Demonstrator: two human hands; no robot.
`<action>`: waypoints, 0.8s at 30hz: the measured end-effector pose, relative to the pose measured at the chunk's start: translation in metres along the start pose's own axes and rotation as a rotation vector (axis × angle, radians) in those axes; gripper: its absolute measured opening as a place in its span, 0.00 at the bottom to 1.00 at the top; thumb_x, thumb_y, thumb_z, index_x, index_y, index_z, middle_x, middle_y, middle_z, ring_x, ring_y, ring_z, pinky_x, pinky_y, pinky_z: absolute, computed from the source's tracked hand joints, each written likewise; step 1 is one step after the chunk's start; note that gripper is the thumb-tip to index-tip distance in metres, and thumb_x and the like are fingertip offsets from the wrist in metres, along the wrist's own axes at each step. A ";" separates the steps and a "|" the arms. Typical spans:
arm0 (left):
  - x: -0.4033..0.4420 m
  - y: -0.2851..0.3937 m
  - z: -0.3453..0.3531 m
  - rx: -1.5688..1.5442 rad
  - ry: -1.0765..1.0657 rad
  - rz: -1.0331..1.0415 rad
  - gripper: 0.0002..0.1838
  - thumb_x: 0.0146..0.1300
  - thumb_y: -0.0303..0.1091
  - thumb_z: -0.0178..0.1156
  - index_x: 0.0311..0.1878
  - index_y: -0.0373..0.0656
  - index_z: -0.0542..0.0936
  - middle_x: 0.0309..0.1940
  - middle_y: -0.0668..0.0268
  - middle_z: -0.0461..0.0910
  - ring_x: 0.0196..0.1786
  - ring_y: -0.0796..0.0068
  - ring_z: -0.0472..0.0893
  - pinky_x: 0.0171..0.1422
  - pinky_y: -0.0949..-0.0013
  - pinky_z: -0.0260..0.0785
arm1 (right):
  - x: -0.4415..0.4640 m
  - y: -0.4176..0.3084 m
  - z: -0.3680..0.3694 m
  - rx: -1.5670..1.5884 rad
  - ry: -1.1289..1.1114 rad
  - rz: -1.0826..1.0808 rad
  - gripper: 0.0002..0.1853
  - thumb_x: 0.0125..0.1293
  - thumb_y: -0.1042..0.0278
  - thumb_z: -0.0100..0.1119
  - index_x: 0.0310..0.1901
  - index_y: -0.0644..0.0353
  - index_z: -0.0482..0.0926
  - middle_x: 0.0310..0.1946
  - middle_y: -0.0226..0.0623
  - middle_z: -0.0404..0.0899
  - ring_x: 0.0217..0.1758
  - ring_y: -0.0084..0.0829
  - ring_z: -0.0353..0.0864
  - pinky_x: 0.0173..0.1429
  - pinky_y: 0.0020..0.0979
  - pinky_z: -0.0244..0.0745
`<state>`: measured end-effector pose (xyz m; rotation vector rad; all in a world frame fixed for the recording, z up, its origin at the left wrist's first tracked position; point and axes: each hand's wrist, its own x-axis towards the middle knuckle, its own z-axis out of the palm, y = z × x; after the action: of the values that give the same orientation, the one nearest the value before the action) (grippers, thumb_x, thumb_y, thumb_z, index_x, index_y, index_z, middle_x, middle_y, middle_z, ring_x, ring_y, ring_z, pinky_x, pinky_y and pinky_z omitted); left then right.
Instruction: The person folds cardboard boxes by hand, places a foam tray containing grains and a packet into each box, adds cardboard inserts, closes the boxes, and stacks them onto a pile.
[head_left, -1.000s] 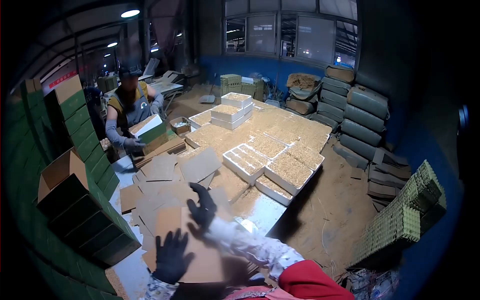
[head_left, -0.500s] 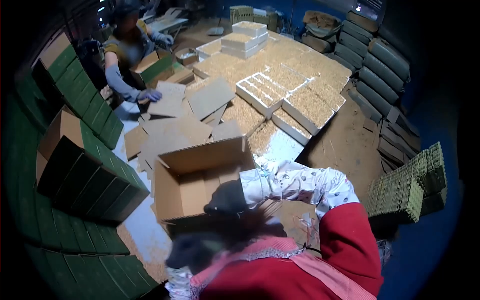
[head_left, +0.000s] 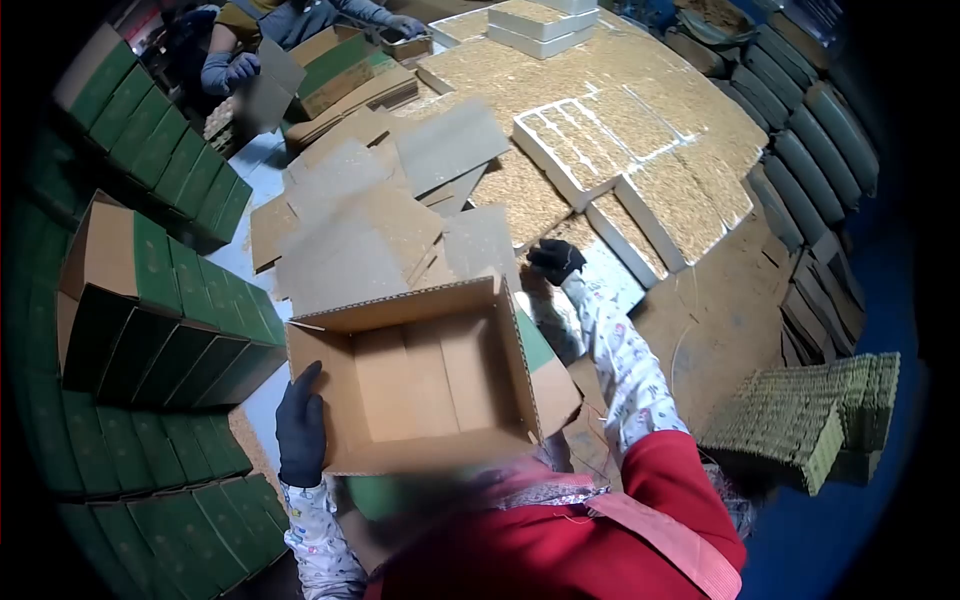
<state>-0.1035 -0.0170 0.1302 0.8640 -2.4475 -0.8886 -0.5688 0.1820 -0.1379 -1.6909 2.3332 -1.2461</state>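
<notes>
An open cardboard box (head_left: 420, 390), brown inside with green showing on its outside, sits tilted toward me in front of my body. My left hand (head_left: 300, 425), in a dark glove, grips the box's left wall, with the thumb near the rim. Beyond the box's far right corner, my right hand (head_left: 556, 260), also in a dark glove, is off the box. Its fingers are loosely bent and apart, and I see nothing in them. It is close to loose grey cardboard sheets (head_left: 480, 245) and the white trays (head_left: 625, 250) filled with pale shavings.
Green boxes (head_left: 190, 280) stand in rows on the left. A co-worker's gloved hand (head_left: 243, 68) holds a cardboard piece (head_left: 270, 88) at the far left. Dark filled sacks (head_left: 800, 150) are stacked at the right, above a pile of greenish moulded trays (head_left: 800, 420).
My right hand has left the box's interior and moved up and right beyond it. My left hand now holds the box's left wall. The co-worker has lifted a cardboard piece.
</notes>
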 end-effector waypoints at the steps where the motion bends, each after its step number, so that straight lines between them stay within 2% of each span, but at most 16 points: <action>1: 0.002 0.000 -0.001 -0.054 -0.025 -0.024 0.20 0.55 0.20 0.44 0.53 0.37 0.72 0.48 0.55 0.75 0.51 0.61 0.74 0.56 0.68 0.63 | 0.007 0.013 0.024 0.067 -0.025 0.030 0.11 0.51 0.68 0.59 0.38 0.55 0.79 0.37 0.41 0.79 0.42 0.39 0.78 0.46 0.33 0.73; 2: 0.006 0.000 -0.003 -0.107 -0.046 -0.043 0.20 0.56 0.21 0.45 0.53 0.37 0.72 0.48 0.55 0.75 0.51 0.61 0.74 0.56 0.68 0.62 | 0.015 0.024 0.046 0.132 -0.049 0.061 0.10 0.50 0.67 0.59 0.36 0.54 0.80 0.35 0.42 0.80 0.41 0.41 0.78 0.46 0.34 0.73; 5: 0.008 0.005 -0.006 -0.135 -0.079 -0.093 0.19 0.56 0.23 0.46 0.53 0.37 0.72 0.49 0.56 0.75 0.51 0.61 0.73 0.56 0.68 0.62 | 0.046 0.001 0.085 0.342 0.193 0.781 0.07 0.52 0.66 0.57 0.32 0.57 0.78 0.29 0.41 0.79 0.36 0.40 0.78 0.41 0.33 0.74; 7: 0.007 0.010 -0.007 -0.096 -0.068 -0.106 0.19 0.56 0.24 0.46 0.53 0.37 0.72 0.48 0.56 0.75 0.50 0.61 0.74 0.56 0.68 0.63 | 0.050 0.019 0.112 1.172 0.435 1.037 0.09 0.57 0.64 0.51 0.24 0.57 0.74 0.21 0.37 0.77 0.28 0.39 0.76 0.33 0.32 0.72; 8: 0.006 0.013 -0.005 -0.074 -0.061 -0.108 0.19 0.57 0.24 0.46 0.53 0.37 0.72 0.47 0.55 0.75 0.50 0.60 0.74 0.55 0.67 0.63 | 0.054 0.030 0.120 1.309 0.460 1.148 0.11 0.59 0.63 0.49 0.22 0.57 0.72 0.20 0.35 0.75 0.25 0.38 0.74 0.33 0.33 0.71; 11: 0.005 0.016 0.000 -0.049 -0.025 -0.115 0.18 0.57 0.25 0.46 0.52 0.38 0.72 0.46 0.55 0.75 0.49 0.60 0.74 0.54 0.67 0.64 | 0.031 0.086 0.144 1.706 0.493 1.032 0.08 0.61 0.62 0.53 0.28 0.53 0.75 0.22 0.35 0.73 0.26 0.36 0.72 0.35 0.38 0.71; 12: 0.005 0.013 0.000 -0.080 -0.028 -0.109 0.18 0.56 0.24 0.46 0.52 0.38 0.73 0.46 0.55 0.75 0.48 0.59 0.74 0.54 0.66 0.64 | 0.040 0.057 0.135 1.697 0.717 1.054 0.08 0.60 0.63 0.56 0.40 0.48 0.72 0.27 0.37 0.74 0.26 0.36 0.72 0.34 0.41 0.71; 13: 0.004 0.011 -0.001 -0.107 -0.029 -0.107 0.18 0.56 0.24 0.46 0.52 0.38 0.73 0.46 0.55 0.75 0.48 0.59 0.74 0.54 0.66 0.64 | 0.057 0.013 0.115 1.680 0.936 1.076 0.20 0.58 0.65 0.59 0.53 0.43 0.69 0.32 0.38 0.74 0.27 0.36 0.73 0.33 0.43 0.72; 15: 0.003 0.011 -0.002 -0.091 -0.004 -0.105 0.18 0.56 0.24 0.46 0.51 0.38 0.73 0.45 0.55 0.76 0.45 0.60 0.75 0.51 0.66 0.65 | 0.088 -0.045 0.092 1.315 1.092 1.088 0.46 0.55 0.67 0.62 0.65 0.27 0.40 0.42 0.42 0.73 0.31 0.41 0.75 0.34 0.49 0.72; 16: 0.003 0.014 -0.002 -0.072 -0.019 -0.118 0.18 0.56 0.23 0.46 0.51 0.39 0.73 0.45 0.55 0.76 0.43 0.60 0.75 0.50 0.66 0.65 | 0.100 -0.088 0.047 1.675 0.712 1.246 0.55 0.52 0.68 0.64 0.64 0.24 0.27 0.45 0.46 0.72 0.37 0.48 0.75 0.36 0.54 0.71; 18: 0.006 0.018 -0.003 -0.052 -0.024 -0.105 0.18 0.56 0.23 0.47 0.51 0.40 0.74 0.42 0.55 0.77 0.39 0.62 0.76 0.47 0.67 0.66 | 0.113 -0.082 0.062 1.476 0.906 1.198 0.51 0.52 0.70 0.62 0.64 0.28 0.33 0.48 0.48 0.72 0.42 0.53 0.74 0.39 0.56 0.71; 20: 0.007 0.018 -0.005 -0.053 -0.022 -0.109 0.18 0.56 0.22 0.47 0.51 0.41 0.74 0.41 0.55 0.77 0.39 0.62 0.76 0.48 0.66 0.66 | 0.120 -0.050 0.071 1.611 0.811 1.167 0.36 0.54 0.66 0.58 0.63 0.43 0.51 0.47 0.46 0.73 0.45 0.49 0.74 0.46 0.53 0.71; 21: 0.006 0.019 -0.006 -0.056 -0.030 -0.123 0.18 0.56 0.22 0.47 0.51 0.41 0.74 0.40 0.55 0.77 0.39 0.61 0.76 0.49 0.65 0.66 | 0.106 0.029 0.102 1.773 0.591 1.180 0.29 0.55 0.63 0.57 0.59 0.52 0.62 0.46 0.44 0.74 0.47 0.47 0.74 0.49 0.51 0.71; 23: 0.005 0.014 -0.006 -0.049 -0.022 -0.104 0.18 0.56 0.22 0.48 0.51 0.42 0.74 0.39 0.55 0.77 0.39 0.60 0.76 0.52 0.64 0.65 | 0.112 0.015 0.066 2.113 0.275 0.897 0.20 0.57 0.59 0.53 0.50 0.58 0.71 0.45 0.41 0.76 0.47 0.44 0.74 0.57 0.50 0.65; 24: 0.004 0.011 -0.006 -0.035 -0.016 -0.073 0.18 0.56 0.22 0.48 0.51 0.43 0.74 0.38 0.55 0.78 0.39 0.59 0.77 0.56 0.63 0.64 | 0.125 -0.043 0.024 2.120 0.302 0.989 0.21 0.57 0.58 0.53 0.51 0.58 0.70 0.45 0.41 0.75 0.47 0.44 0.74 0.58 0.50 0.64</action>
<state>-0.1083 -0.0157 0.1424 0.9422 -2.4201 -0.9641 -0.5763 0.0632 -0.0756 0.3138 0.3913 -2.0001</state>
